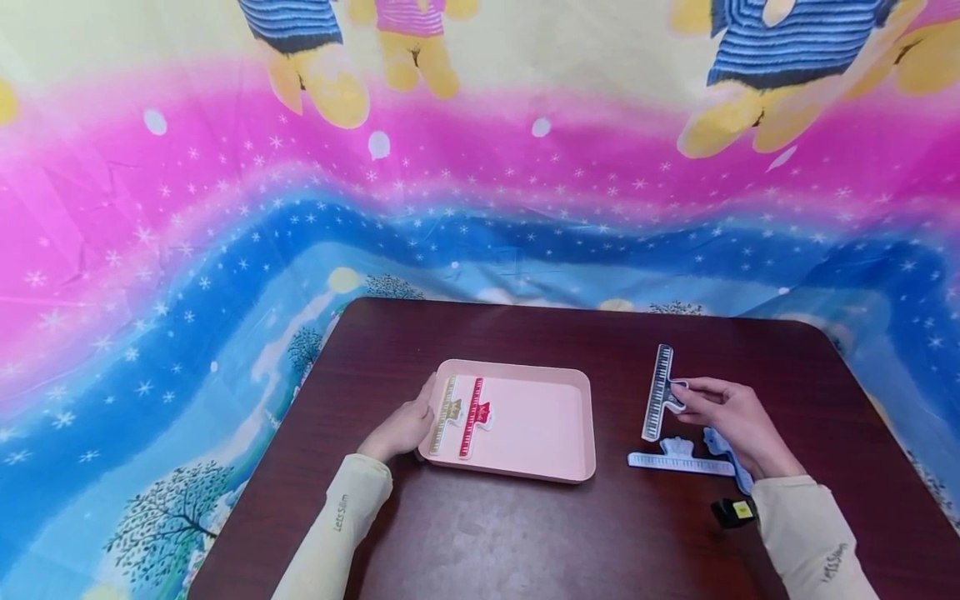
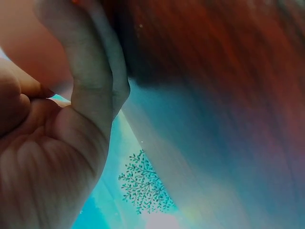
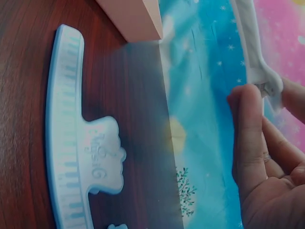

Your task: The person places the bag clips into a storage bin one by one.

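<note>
My right hand (image 1: pixel 738 417) pinches a black-and-white piano-key music clip (image 1: pixel 657 393) by its grip tab, raised over the right side of the table. In the right wrist view, the held clip (image 3: pixel 252 40) appears edge-on beyond the fingertips. Below that hand lie a light blue music clip (image 1: pixel 678 463) and a darker blue one (image 1: pixel 741 472), the latter partly hidden by the hand. My left hand (image 1: pixel 405 423) grips the pink tray (image 1: pixel 517 473) at its left rim. Inside the tray, a gold music clip (image 1: pixel 444 417) and a red one (image 1: pixel 471 421) lie side by side at the left.
A small black object with a yellow label (image 1: pixel 733 512) shows beside the right wrist. The dark brown table (image 1: pixel 487 533) has rounded far corners, and a colourful printed cloth (image 1: pixel 480 183) hangs behind it.
</note>
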Demonstrator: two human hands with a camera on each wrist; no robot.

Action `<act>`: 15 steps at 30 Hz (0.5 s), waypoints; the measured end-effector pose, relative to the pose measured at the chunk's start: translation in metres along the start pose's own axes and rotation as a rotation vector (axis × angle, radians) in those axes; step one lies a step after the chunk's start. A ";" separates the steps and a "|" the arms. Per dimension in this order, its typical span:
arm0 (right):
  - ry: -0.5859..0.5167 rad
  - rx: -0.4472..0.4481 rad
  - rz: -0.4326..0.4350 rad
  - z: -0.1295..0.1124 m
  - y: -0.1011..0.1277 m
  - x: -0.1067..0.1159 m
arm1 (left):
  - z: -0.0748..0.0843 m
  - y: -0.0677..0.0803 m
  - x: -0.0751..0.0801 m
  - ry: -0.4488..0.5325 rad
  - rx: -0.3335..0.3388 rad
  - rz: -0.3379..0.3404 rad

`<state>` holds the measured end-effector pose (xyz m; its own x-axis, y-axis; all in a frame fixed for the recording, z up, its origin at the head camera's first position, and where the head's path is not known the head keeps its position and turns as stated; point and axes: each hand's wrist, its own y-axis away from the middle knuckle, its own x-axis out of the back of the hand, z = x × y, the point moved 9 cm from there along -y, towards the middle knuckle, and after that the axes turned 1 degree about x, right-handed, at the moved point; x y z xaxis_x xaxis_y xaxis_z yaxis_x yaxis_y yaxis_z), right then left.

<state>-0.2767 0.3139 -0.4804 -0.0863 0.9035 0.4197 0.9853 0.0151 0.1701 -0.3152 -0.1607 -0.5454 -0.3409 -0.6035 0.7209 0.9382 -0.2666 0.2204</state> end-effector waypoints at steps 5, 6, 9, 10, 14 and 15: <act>0.032 -0.002 -0.044 -0.005 -0.001 -0.010 | 0.002 0.001 0.000 -0.007 -0.004 0.001; 0.037 -0.004 -0.051 -0.006 -0.002 -0.012 | 0.002 0.001 0.001 -0.007 -0.005 0.002; 0.036 -0.016 -0.078 -0.009 -0.004 -0.019 | 0.002 0.002 0.000 0.001 -0.001 0.001; 0.039 -0.019 -0.084 -0.010 -0.005 -0.022 | 0.002 0.002 0.000 0.001 0.000 0.000; 0.042 -0.022 -0.115 -0.016 -0.008 -0.031 | 0.003 0.003 0.001 -0.006 -0.002 0.003; 0.043 -0.020 -0.120 -0.018 -0.008 -0.034 | 0.003 0.003 0.001 -0.010 -0.003 0.003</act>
<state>-0.2842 0.2758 -0.4801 -0.2101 0.8764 0.4334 0.9644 0.1131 0.2389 -0.3127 -0.1597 -0.5417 -0.3371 -0.5972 0.7278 0.9392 -0.2667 0.2162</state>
